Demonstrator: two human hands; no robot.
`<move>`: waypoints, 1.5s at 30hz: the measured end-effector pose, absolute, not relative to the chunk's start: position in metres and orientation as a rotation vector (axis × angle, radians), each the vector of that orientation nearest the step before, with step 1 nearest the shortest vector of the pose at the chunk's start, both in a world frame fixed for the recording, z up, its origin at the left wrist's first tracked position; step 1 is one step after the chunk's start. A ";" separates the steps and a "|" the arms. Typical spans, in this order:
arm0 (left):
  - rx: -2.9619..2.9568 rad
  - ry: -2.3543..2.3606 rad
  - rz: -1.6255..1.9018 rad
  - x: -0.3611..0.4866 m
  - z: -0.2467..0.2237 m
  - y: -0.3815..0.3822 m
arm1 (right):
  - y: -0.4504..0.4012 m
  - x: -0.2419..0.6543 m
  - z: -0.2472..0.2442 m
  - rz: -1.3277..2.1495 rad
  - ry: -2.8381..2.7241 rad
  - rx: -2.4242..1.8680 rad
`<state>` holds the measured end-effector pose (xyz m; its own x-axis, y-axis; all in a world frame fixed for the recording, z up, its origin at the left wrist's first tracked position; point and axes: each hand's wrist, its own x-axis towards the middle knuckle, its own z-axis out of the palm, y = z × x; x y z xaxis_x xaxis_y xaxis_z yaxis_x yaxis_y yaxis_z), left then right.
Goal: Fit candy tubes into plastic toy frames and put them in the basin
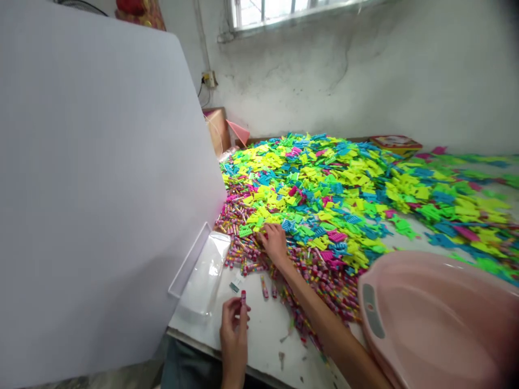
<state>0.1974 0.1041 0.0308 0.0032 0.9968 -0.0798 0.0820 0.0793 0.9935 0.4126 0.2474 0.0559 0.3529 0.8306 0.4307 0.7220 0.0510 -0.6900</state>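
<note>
My left hand (pixel 234 319) is near the table's front edge, its fingers closed round a small tube with a red cap (pixel 243 297) held upright. Farther off, my right hand (pixel 274 243) reaches into the border between two heaps, fingers bent together; a bit of red shows at the fingertips, too small to name. Under and around it lies a heap of small pink, red and yellow tubes (pixel 324 281). Beyond rises a large heap of flat plastic pieces (pixel 316 178) in yellow, green, blue and pink. A couple of loose tubes (pixel 264 287) lie between my hands.
A tall white panel (pixel 101 178) blocks the left side. By its foot sit clear plastic bags (pixel 206 273) in a shallow white tray (pixel 188 262). A pink basin (pixel 438 313) fills the right front. Behind the heaps are a wall, a cardboard box (pixel 219 129) and a red-yellow box (pixel 395 142).
</note>
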 end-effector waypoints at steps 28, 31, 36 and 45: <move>1.352 1.041 0.801 0.162 0.103 0.115 | 0.081 0.324 0.087 1.430 -0.720 -1.233; 1.505 1.050 0.744 0.161 0.125 0.117 | 0.075 0.324 0.111 1.494 -0.799 -1.178; 1.696 1.026 0.651 0.158 0.145 0.121 | 0.067 0.327 0.135 1.522 -0.923 -1.167; 2.099 0.878 0.490 0.145 0.160 0.126 | 0.060 0.327 0.139 1.465 -1.070 -1.242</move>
<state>0.1449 0.1256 0.1598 0.6852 0.7269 0.0461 0.4203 -0.4463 0.7900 0.3265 0.0599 0.1393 -0.0811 0.9757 -0.2033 -0.1028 -0.2111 -0.9720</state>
